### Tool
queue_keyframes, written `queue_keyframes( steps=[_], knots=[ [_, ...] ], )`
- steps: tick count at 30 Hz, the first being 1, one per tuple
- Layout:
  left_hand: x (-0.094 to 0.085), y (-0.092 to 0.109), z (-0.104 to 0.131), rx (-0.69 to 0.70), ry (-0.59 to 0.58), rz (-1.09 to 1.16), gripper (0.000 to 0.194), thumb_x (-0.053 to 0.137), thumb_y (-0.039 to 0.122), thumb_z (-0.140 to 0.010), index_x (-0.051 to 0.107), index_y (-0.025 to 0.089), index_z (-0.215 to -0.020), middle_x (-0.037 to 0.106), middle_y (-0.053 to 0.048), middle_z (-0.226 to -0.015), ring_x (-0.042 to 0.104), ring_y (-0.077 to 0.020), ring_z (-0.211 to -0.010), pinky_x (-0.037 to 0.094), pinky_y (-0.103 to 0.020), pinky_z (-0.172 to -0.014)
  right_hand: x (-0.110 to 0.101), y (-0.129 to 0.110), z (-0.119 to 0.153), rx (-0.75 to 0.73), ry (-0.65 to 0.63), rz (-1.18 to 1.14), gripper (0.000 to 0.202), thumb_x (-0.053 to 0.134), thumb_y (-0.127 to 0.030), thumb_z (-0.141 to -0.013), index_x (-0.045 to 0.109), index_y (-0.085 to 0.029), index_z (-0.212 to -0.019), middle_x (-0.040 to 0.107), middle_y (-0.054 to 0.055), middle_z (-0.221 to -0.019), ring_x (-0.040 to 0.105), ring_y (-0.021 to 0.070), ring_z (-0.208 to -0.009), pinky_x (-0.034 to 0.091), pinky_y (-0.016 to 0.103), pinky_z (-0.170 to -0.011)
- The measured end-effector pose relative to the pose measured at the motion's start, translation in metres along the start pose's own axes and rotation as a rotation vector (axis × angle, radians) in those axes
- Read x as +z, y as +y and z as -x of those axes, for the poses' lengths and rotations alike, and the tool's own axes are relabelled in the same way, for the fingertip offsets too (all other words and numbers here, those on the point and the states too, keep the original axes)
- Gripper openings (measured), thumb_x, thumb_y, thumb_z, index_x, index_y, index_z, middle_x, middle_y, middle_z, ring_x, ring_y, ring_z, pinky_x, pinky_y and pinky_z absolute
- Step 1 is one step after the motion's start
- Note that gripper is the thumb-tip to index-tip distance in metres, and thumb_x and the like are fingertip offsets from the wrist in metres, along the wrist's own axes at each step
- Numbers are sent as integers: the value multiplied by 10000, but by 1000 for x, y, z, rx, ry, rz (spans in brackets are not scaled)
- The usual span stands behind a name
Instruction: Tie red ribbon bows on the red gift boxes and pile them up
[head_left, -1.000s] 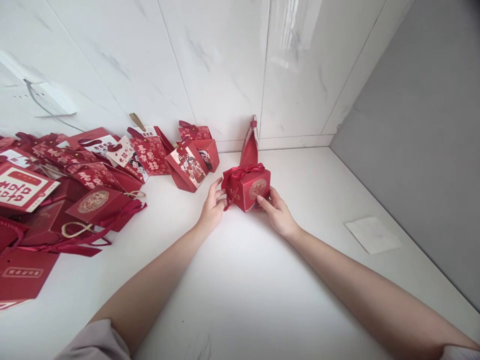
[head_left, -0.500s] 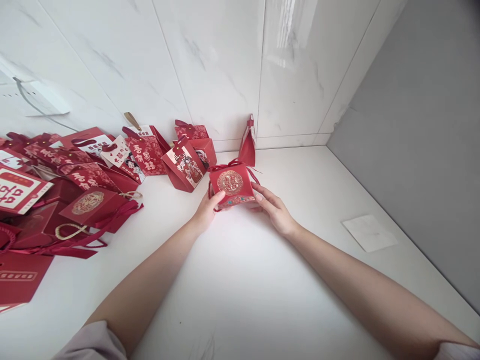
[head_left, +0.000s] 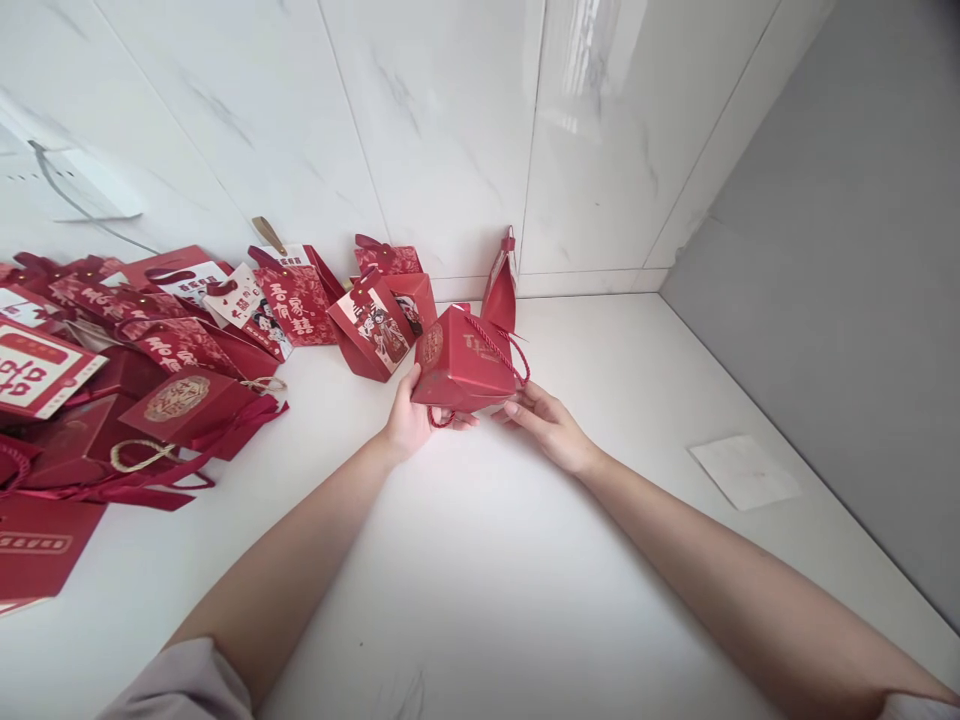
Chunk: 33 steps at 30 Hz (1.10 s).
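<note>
A red gift box (head_left: 469, 365) with gold print and twisted red rope handles is held up above the white tabletop, tilted so that a plain side faces me. My left hand (head_left: 411, 418) supports its lower left corner, thumb on the near side and fingers reaching underneath beside a hanging rope loop. At the lower right corner, my right hand (head_left: 551, 430) has its thumb and fingers closed about the edge, close to the other rope. Just behind stands a narrow red box (head_left: 502, 285), and a red box with printed figures (head_left: 375, 330) is to the left.
Many red and white gift boxes (head_left: 187, 400) with ribbons and ropes crowd the left side. A marbled tile wall (head_left: 450, 140) closes the back, with a socket and cable at left. On the right, a white paper (head_left: 744, 470) lies near a grey panel (head_left: 840, 330).
Between my hands the gift box has turned: its round gold emblem, which faced me, now points left, and a side with a rope handle shows. Both hands have shifted their hold slightly.
</note>
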<state>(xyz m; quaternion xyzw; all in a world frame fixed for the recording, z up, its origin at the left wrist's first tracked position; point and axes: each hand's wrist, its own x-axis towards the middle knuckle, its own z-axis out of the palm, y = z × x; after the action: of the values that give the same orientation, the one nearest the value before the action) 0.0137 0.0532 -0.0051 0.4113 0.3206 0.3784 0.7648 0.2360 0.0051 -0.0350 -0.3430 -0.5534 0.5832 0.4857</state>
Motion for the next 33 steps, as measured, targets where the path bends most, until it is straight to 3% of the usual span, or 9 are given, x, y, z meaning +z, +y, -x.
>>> queue_keyframes(
  steps=[4, 6, 14, 33],
  knots=[
    [-1, 8, 1, -129, -35, 132, 763, 253, 677, -872, 688, 79, -1061, 727, -191, -871, 690, -265, -737, 553, -376, -717, 2, 1, 0, 43, -39, 83, 327, 608, -423, -898, 636, -196, -1132, 680, 74, -1075, 631, 182, -974, 468, 352, -935],
    [-1, 10, 1, -155, -27, 170, 760, 280, 670, -869, 668, 66, -1117, 719, -223, -969, 677, -249, -739, 554, -382, -757, 3, -1, 2, 49, -53, 182, 316, 603, -425, -897, 660, -180, -1088, 687, 74, -1028, 628, 185, -945, 470, 347, -906],
    [-1, 7, -1, -201, 29, 198, 819, 302, 731, -850, 661, 48, -1125, 710, -230, -996, 664, -240, -766, 547, -417, -864, 7, -3, 4, 2, -79, 401, 298, 564, -408, -910, 688, -175, -1047, 707, 68, -980, 623, 179, -844, 485, 323, -802],
    [5, 10, -2, -215, 43, 174, 844, 295, 758, -850, 618, 60, -1196, 708, -225, -1025, 662, -229, -746, 554, -410, -845, 7, -4, 4, -41, -83, 437, 262, 557, -385, -914, 691, -187, -1022, 710, 58, -980, 630, 178, -854, 491, 317, -810]
  ],
)
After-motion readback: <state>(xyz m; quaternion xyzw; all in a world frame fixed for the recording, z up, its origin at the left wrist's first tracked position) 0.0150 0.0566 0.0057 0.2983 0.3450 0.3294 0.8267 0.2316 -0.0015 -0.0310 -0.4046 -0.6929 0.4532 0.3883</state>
